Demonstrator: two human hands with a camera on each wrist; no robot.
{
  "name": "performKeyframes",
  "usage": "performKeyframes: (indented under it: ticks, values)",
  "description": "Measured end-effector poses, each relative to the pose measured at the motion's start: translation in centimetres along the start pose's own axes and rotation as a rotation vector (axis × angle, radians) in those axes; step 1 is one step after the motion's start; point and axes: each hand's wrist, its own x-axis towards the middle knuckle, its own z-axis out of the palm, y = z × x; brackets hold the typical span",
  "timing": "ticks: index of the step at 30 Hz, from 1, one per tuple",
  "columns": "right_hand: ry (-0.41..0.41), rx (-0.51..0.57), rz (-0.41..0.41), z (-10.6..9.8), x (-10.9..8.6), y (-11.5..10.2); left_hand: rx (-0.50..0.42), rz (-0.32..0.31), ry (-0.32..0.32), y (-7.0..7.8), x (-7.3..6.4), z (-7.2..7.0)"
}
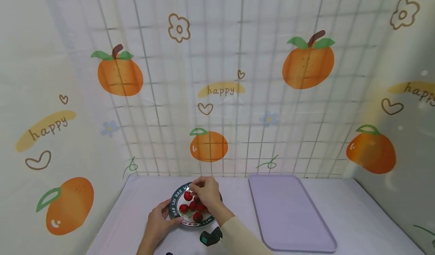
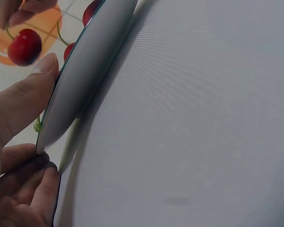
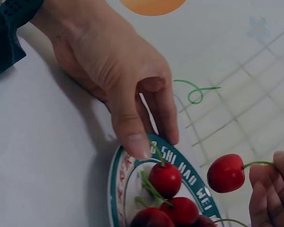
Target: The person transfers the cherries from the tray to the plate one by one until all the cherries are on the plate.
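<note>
A round plate with a green lettered rim (image 1: 173, 203) sits on the white table, bearing several red cherries (image 1: 193, 206) with green stems. My left hand (image 1: 159, 221) grips the plate's near left edge, the thumb over the rim and the fingers at its outer side. Above the plate, my right hand (image 1: 209, 192) pinches the green stem of one cherry (image 3: 226, 173) between thumb and fingertips. That cherry hangs clear of the others, as the left wrist view also shows. In the head view, my right hand and forearm hide part of the plate's right side.
To the right lies a flat lilac tray (image 1: 292, 213) with a raised rim. A dark green wrist device (image 1: 210, 237) shows beside my right sleeve. Behind the table hangs a pale curtain (image 1: 217, 59) printed with oranges, with a grid showing through.
</note>
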Motion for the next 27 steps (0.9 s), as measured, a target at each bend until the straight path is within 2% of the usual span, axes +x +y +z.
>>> performKeyframes:
  ticks: [10,23,27]
  values:
    - [0.033,-0.065,0.039,1.4,0.4,1.2,0.023,-0.052,-0.01,0.3,0.1,-0.1]
    - [0.053,-0.167,0.042,2.2,0.4,2.2,0.008,-0.056,-0.005,-0.1,0.3,0.2]
    - [0.055,-0.169,0.035,2.3,0.4,2.4,0.013,-0.058,0.003,-0.3,0.4,0.1]
